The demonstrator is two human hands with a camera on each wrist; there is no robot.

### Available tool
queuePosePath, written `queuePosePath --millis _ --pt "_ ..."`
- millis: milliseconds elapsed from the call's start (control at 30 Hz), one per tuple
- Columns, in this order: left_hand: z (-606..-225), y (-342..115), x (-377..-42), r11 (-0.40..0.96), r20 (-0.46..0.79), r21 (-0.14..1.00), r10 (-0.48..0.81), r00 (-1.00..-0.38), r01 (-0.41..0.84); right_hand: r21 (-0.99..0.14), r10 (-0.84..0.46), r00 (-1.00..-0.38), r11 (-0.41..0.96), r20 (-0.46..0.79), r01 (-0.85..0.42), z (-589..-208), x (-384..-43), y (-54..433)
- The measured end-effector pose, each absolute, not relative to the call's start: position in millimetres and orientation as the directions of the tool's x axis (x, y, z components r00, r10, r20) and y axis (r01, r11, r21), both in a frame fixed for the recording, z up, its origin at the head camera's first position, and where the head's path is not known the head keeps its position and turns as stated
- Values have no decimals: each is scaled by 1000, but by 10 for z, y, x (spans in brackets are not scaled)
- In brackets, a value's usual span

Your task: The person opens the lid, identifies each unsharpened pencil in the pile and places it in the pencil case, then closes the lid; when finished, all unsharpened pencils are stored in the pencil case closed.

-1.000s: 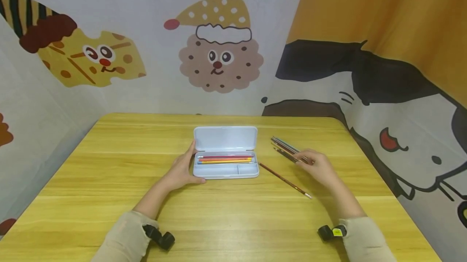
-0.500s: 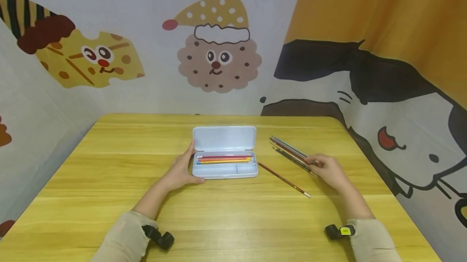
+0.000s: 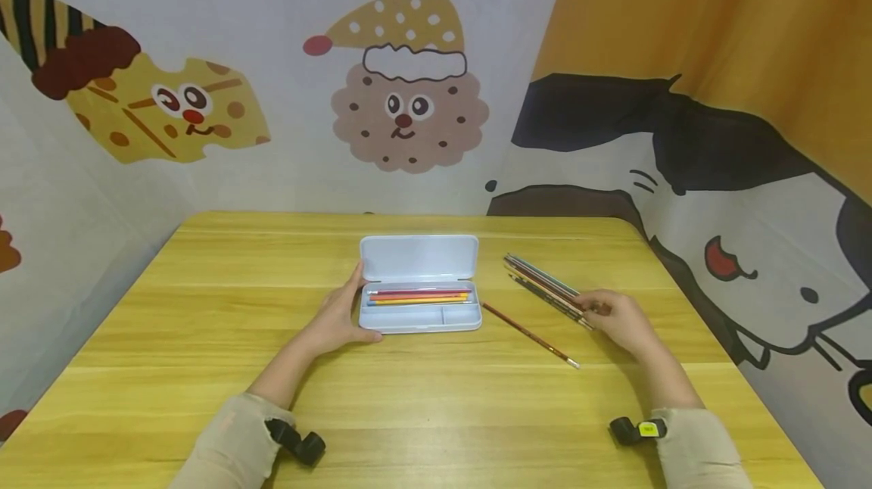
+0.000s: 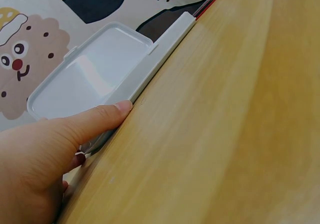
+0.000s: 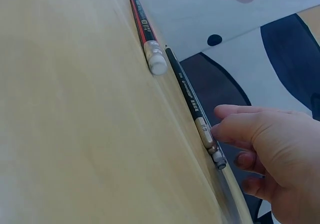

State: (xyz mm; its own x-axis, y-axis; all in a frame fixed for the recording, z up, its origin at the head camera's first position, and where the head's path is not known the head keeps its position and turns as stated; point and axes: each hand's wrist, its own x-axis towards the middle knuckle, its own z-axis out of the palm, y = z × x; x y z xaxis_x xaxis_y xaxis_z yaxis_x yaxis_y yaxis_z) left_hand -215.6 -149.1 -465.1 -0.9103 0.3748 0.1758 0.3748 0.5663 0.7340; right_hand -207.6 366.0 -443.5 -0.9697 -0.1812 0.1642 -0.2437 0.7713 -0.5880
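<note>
A white pencil case (image 3: 395, 319) lies open on the table, with several pencils (image 3: 418, 297) in its rear compartment. My left hand (image 3: 334, 320) grips its left end, the thumb along the front edge; the left wrist view shows this thumb (image 4: 102, 119) pressed on the case wall. To the right lies a bundle of several loose pencils (image 3: 541, 284). My right hand (image 3: 616, 316) is at the near ends of the bundle, finger and thumb pinching a pencil there. In the right wrist view the thumb lies beside a dark pencil (image 5: 187, 89); the pinch itself is partly hidden.
A single brown-red pencil (image 3: 531, 334) with a white eraser lies slantwise between the case and the bundle. The wooden table (image 3: 422, 406) carries everything. Behind it hangs a cartoon-printed cloth (image 3: 409, 194). Each wrist wears a small black camera (image 3: 300, 443).
My right hand has slid rightward along the bundle to the pencils' near ends, uncovering more of them. The left hand and the case have stayed in place.
</note>
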Motion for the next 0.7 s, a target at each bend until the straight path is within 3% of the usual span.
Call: queuePosePath --millis 433,700 --pt "-4641 -1488 -2153 562 197 728 378 -905 393 -572 -168 -981 798 94 -191 -4374 -2033 3615" --pt "-4631 -1482 -2146 564 203 723 379 -903 399 -562 -170 -977 799 126 -211 -4418 -2040 3617"
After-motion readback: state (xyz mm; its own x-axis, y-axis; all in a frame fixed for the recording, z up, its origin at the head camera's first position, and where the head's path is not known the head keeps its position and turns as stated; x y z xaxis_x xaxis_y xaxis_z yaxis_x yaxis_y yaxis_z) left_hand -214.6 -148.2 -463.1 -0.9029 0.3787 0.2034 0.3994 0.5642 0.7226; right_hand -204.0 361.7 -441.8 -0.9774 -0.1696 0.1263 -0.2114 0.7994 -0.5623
